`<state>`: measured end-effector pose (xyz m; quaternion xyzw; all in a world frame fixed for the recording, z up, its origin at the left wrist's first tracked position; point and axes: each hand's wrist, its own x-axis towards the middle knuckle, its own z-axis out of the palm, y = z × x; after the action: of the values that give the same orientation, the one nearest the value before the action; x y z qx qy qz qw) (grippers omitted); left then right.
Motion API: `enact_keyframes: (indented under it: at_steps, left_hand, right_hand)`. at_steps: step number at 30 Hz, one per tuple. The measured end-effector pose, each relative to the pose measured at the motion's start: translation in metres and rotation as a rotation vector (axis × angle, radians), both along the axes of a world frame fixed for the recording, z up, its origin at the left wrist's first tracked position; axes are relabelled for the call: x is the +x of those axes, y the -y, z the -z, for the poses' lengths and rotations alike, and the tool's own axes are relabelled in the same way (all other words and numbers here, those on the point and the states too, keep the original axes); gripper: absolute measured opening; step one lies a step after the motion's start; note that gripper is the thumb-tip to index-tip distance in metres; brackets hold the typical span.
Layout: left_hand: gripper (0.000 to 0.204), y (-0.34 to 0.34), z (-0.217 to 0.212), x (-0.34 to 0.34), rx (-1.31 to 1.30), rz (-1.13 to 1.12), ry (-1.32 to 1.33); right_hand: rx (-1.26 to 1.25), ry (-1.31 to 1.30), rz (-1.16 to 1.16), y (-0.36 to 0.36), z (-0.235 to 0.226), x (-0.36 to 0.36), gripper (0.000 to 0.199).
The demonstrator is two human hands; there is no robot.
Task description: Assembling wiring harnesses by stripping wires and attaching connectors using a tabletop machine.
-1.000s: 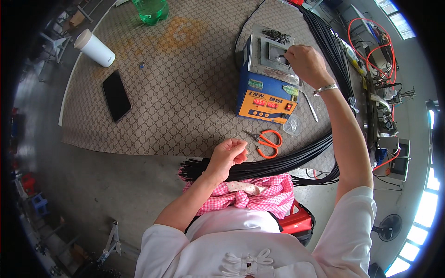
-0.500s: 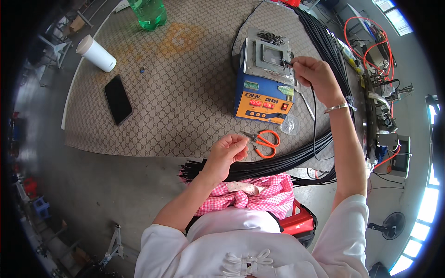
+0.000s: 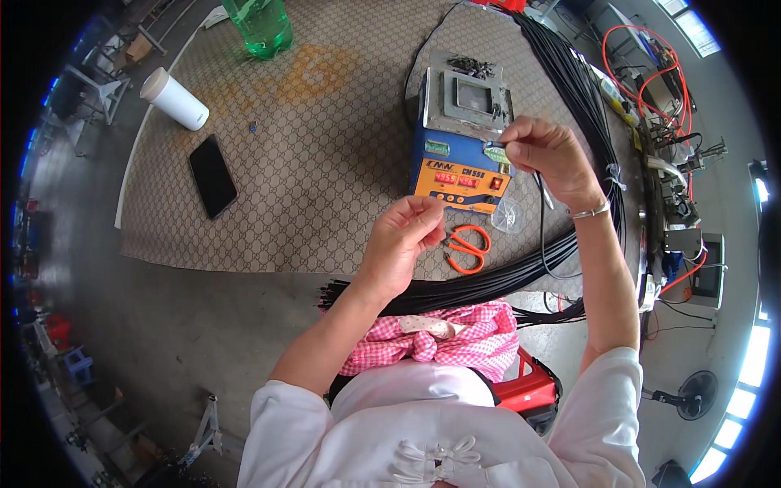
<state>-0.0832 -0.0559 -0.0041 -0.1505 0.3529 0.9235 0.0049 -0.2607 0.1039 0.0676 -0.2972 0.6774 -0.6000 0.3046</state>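
Observation:
My right hand (image 3: 555,161) pinches a black cable (image 3: 543,232) close to its end, in front of the upper right of a blue solder pot (image 3: 452,153) with an orange panel and lit display. The cable's tip points left, toward the pot's body. Below the panel's left corner, my left hand (image 3: 404,244) is closed in a pinch; whatever its fingertips hold, if anything, is too small to make out. Orange-handled snips (image 3: 469,259) lie just right of my left hand. A thick bundle of black cables (image 3: 488,286) curves along the near table edge.
A small clear round dish (image 3: 508,216) stands beside the pot. Dark scraps (image 3: 470,67) lie on the pot's rear ledge. To the left are a black phone (image 3: 213,177), a white cup (image 3: 175,99) and a green bottle (image 3: 260,28). Machinery with red hoses (image 3: 679,81) stands right.
My right hand has drawn the cable end back from the pot's top opening, toward me. My left hand has moved up and slightly right, still pinched.

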Motion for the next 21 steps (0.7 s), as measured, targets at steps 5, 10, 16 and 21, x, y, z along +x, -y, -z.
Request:
enact_keyframes:
  at_steps: [5,10,16,21]
  left_hand:
    - [0.014,0.002,-0.010,-0.007,0.037,-0.016,-0.058]
    - [0.020,0.001,-0.018,-0.011,0.086,-0.003,-0.103]
    - [0.025,0.000,-0.029,-0.014,0.196,0.031,-0.092]
    - [0.024,0.000,-0.031,-0.014,0.233,0.043,-0.098]
  right_hand:
    - [0.044,-0.028,0.004,0.004,-0.006,0.015,0.010]
    - [0.022,-0.018,-0.011,0.006,-0.006,0.023,0.011]
    - [0.004,0.009,-0.064,0.010,-0.005,0.036,0.010]
    - [-0.027,0.003,-0.066,0.012,0.002,0.043,0.010]
